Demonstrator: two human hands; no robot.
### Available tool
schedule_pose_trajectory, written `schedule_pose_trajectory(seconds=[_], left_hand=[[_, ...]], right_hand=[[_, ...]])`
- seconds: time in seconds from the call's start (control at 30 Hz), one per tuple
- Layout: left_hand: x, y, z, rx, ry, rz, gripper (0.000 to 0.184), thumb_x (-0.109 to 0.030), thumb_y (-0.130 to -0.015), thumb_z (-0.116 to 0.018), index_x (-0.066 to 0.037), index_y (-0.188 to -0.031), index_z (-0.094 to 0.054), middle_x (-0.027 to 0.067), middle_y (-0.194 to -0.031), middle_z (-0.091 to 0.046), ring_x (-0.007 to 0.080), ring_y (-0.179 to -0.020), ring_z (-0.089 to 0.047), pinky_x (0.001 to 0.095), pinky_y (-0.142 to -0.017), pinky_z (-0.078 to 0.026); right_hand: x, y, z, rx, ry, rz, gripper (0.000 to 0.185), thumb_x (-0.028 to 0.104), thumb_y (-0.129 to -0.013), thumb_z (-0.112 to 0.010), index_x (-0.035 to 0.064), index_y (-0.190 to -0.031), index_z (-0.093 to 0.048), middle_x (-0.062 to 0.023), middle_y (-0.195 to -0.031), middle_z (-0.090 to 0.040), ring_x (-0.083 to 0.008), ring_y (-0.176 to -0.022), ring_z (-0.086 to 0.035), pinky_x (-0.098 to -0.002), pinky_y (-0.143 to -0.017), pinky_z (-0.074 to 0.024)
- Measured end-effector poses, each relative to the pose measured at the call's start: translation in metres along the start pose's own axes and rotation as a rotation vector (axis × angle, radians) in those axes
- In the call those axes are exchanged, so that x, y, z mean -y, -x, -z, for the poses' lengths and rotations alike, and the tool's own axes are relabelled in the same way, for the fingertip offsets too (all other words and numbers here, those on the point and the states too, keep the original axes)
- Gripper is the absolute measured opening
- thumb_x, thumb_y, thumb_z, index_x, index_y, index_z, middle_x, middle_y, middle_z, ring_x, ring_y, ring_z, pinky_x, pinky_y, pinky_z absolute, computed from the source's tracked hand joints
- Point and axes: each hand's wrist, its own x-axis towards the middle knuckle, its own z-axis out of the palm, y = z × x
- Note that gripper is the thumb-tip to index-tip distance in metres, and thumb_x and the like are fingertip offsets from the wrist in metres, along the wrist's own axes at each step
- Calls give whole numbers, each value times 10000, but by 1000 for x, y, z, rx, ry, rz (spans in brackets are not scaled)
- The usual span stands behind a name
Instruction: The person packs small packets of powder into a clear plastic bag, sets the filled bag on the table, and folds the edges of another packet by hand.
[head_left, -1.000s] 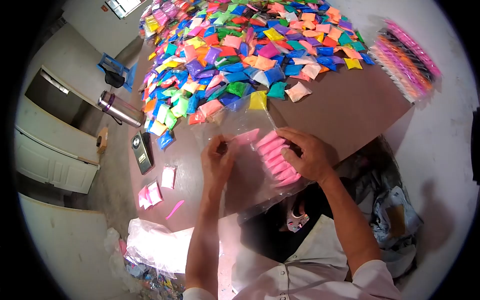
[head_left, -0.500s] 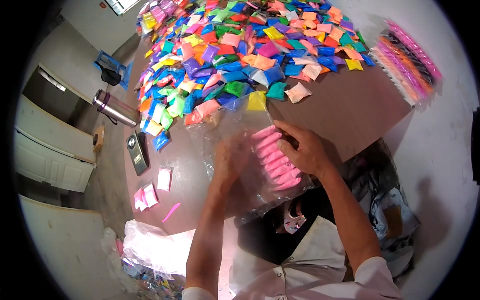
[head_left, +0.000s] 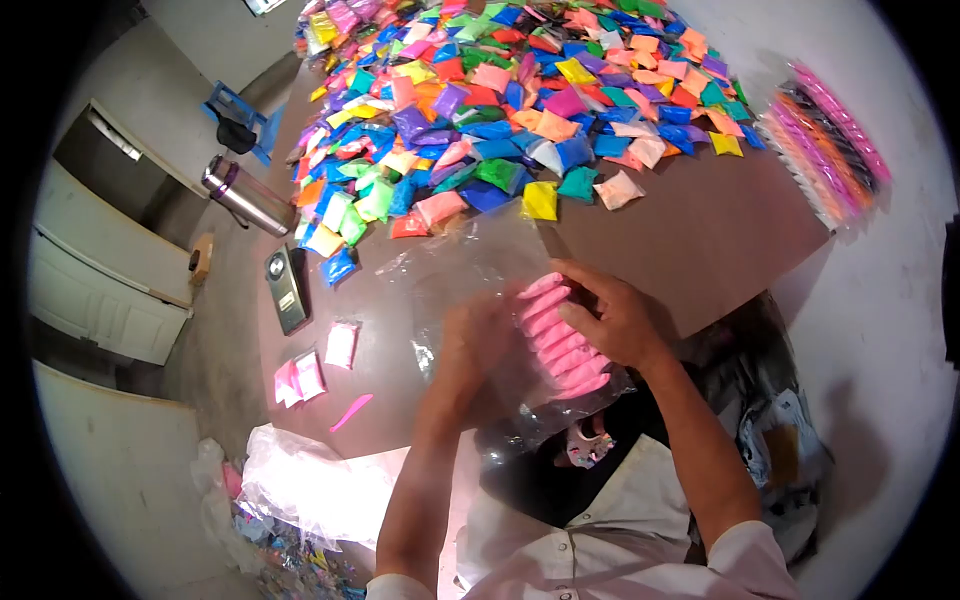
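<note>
Brown tabletop point(head_left: 690, 240) fills the room before me, its far end heaped with small packets point(head_left: 480, 110) in many colours. Nearer the person, a row of pink packets point(head_left: 562, 345) lies stacked slantwise amid the film of a clear bag point(head_left: 470, 260), close to the table's near edge. The right hand point(head_left: 612, 318) is partly closed – thumb and fingers bent against the row's right side, gripping it. The left hand point(head_left: 472, 338) is a blur at the bag's film; I cannot tell how far open it is, or whether it holds anything. Off to the left sit a phone point(head_left: 287, 292), a pale packet point(head_left: 340, 343) and a pink strip point(head_left: 352, 411).
</note>
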Motion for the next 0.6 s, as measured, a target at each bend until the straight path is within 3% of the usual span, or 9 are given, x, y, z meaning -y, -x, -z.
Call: schedule_pose_trajectory(seconds=[0.07, 0.1, 0.17, 0.27, 0.33, 0.37, 0.43, 0.53, 0.6], left_hand=[[-2, 3, 9, -17, 56, 48, 252, 1, -929, -648, -21, -1157, -754, 201, -1058, -770, 292, -878, -755, 368, -794, -591], [2, 5, 12, -44, -20, -24, 264, 24, -909, -664, -21, -1155, -749, 182, -1070, -770, 269, -856, -749, 358, -771, -590], [12, 10, 27, -71, -110, -94, 281, 46, -889, -679, -21, -1154, -743, 164, -1082, -770, 247, -833, -743, 348, -748, -590], [24, 22, 73, -206, -103, -6, 249, 15, -897, -751, -31, -1141, -740, 95, -1053, -768, 171, -787, -716, 301, -691, -576], [45, 28, 114, -314, -378, 34, 194, -38, -921, -762, -36, -1115, -747, 123, -1042, -765, 193, -750, -724, 305, -671, -569], [68, 30, 135, -317, -493, 126, 200, -127, -933, -743, -40, -1112, -741, 174, -1103, -749, 311, -823, -754, 393, -747, -597], [93, 37, 163, -349, -701, 161, 286, -160, -873, -760, -42, -1134, -739, 191, -1121, -753, 413, -1014, -718, 459, -878, -578], [115, 43, 183, -242, -803, 225, 311, -146, -865, -752, -29, -1153, -734, 218, -1115, -749, 398, -1004, -729, 449, -858, -581], [119, 44, 185, -221, -577, 273, 353, -116, -852, -764, 3, -1181, -720, 203, -1026, -755, 317, -923, -745, 392, -803, -585]], right_hand=[[8, 1, 1, 14, 68, -88, 546, 101, -947, -732, 45, -1471, -593, -113, -1283, -712, -158, -1082, -667, -306, -931, -541], [6, 1, -2, 18, 50, -80, 546, 101, -947, -732, 45, -1471, -593, -113, -1283, -712, -158, -1082, -667, -306, -931, -541], [3, 2, -5, -74, 5, -69, 489, 165, -895, -745, 63, -1368, -672, -167, -1187, -750, -286, -1084, -727, -372, -950, -558], [5, 4, -4, -61, -24, -94, 478, 151, -899, -734, 41, -1360, -672, -172, -1199, -748, -278, -1073, -731, -365, -952, -561], [5, 4, -3, -64, -28, -92, 477, 148, -900, -731, 33, -1359, -669, -173, -1204, -748, -274, -1072, -732, -363, -952, -563], [3, 3, -4, -79, -29, -52, 474, 145, -900, -727, 27, -1356, -670, -170, -1209, -747, -266, -1073, -732, -359, -951, -564], [0, 3, -5, -97, -31, -8, 472, 142, -901, -724, 20, -1353, -670, -168, -1215, -746, -258, -1074, -732, -355, -950, -566], [-4, 2, -6, -108, -58, -3, 461, 144, -901, -722, 20, -1343, -677, -168, -1222, -742, -258, -1077, -732, -351, -948, -566], [-8, 4, -6, -108, -68, -17, 456, 151, -900, -725, 16, -1333, -682, -167, -1224, -740, -252, -1072, -732, -349, -944, -569]])
